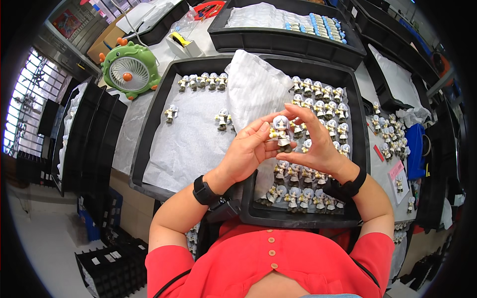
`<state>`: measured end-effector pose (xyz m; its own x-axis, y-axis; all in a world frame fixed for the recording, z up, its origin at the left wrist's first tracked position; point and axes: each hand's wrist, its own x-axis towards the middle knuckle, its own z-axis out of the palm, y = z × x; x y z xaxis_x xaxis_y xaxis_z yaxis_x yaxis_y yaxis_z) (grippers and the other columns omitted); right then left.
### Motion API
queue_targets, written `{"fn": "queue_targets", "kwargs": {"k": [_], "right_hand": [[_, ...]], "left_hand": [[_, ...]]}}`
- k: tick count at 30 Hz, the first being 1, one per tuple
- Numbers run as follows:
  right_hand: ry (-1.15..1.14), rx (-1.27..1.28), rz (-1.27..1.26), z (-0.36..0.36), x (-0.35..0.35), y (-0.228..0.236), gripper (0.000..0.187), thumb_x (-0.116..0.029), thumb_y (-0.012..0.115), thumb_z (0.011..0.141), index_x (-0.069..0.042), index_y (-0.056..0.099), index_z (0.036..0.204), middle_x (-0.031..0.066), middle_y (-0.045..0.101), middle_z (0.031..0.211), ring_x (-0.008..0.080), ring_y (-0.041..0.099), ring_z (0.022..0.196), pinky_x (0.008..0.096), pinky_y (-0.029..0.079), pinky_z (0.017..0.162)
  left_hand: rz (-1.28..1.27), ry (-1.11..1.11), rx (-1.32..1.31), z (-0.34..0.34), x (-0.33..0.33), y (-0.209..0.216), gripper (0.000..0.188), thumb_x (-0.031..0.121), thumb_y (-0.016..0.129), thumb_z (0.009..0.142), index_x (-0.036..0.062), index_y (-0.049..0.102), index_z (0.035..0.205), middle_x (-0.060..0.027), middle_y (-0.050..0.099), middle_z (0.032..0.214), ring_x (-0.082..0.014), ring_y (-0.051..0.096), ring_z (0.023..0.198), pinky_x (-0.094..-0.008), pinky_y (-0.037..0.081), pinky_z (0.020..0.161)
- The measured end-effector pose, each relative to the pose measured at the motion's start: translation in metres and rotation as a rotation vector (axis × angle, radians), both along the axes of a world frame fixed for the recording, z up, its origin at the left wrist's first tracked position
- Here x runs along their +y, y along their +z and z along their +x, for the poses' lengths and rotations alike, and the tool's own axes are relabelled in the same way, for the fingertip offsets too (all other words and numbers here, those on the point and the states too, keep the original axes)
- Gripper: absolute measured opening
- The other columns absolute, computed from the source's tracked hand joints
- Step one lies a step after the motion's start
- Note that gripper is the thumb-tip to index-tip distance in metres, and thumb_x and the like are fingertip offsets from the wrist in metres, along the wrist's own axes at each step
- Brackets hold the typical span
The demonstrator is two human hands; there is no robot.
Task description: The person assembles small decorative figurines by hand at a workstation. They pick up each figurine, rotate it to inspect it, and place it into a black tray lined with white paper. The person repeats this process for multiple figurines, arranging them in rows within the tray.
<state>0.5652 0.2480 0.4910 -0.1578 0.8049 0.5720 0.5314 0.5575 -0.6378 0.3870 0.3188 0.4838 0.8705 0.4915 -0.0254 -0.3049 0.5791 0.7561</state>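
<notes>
A small chibi figurine (282, 136) with pale hair, white clothes and dark boots is held upright in front of me. My left hand (252, 147) pinches it from the left, its thumb at the figurine's side and its fingers behind. Around its right side curves my right hand (318, 144), thumb low near the boots and fingers above the head. A gap shows between that palm and the figurine, and the right hand appears open. Beneath both hands lie black trays, the right one (361, 149) packed with rows of like figurines (293, 194).
The left black tray (149, 144) has white lining and a few figurines. A white sheet (256, 89) lies across the middle. Behind stand a green fan (130, 69), a tape dispenser (184, 45) and another tray (238, 39). Loose figurines (390, 131) and a blue bin (416, 149) are right.
</notes>
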Motion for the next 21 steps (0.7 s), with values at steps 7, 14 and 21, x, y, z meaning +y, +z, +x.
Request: {"fn": "queue_targets", "kwargs": {"k": [7, 14, 21], "right_hand": [[0.016, 0.038, -0.015, -0.003, -0.002, -0.001, 0.085, -0.014, 0.082, 0.062, -0.008, 0.038, 0.134, 0.0109, 0.052, 0.116, 0.0242, 0.054, 0.105, 0.0353, 0.045, 0.089], [0.002, -0.034, 0.043, -0.007, 0.001, -0.005, 0.083, -0.013, 0.082, 0.061, -0.009, 0.040, 0.132, 0.0124, 0.053, 0.116, 0.0280, 0.052, 0.107, 0.0377, 0.044, 0.089], [0.022, -0.005, -0.013, -0.007, -0.002, -0.002, 0.088, -0.009, 0.082, 0.061, -0.009, 0.035, 0.135, 0.0118, 0.049, 0.124, 0.0233, 0.054, 0.105, 0.0342, 0.045, 0.088]], "left_hand": [[0.001, 0.015, 0.150, 0.000, 0.002, -0.013, 0.042, 0.029, 0.039, 0.099, 0.0098, 0.037, 0.136, -0.0076, 0.055, 0.118, -0.0165, 0.061, 0.094, -0.0323, 0.051, 0.080], [0.196, 0.094, 0.191, 0.003, -0.010, -0.003, 0.048, 0.023, 0.057, 0.092, 0.0085, 0.039, 0.134, -0.0038, 0.055, 0.113, -0.0116, 0.057, 0.091, -0.0275, 0.050, 0.075], [0.386, 0.275, 0.286, -0.010, 0.006, 0.013, 0.045, 0.016, 0.063, 0.086, 0.0062, 0.044, 0.126, -0.0027, 0.060, 0.092, -0.0116, 0.061, 0.078, -0.0226, 0.046, 0.064]]}}
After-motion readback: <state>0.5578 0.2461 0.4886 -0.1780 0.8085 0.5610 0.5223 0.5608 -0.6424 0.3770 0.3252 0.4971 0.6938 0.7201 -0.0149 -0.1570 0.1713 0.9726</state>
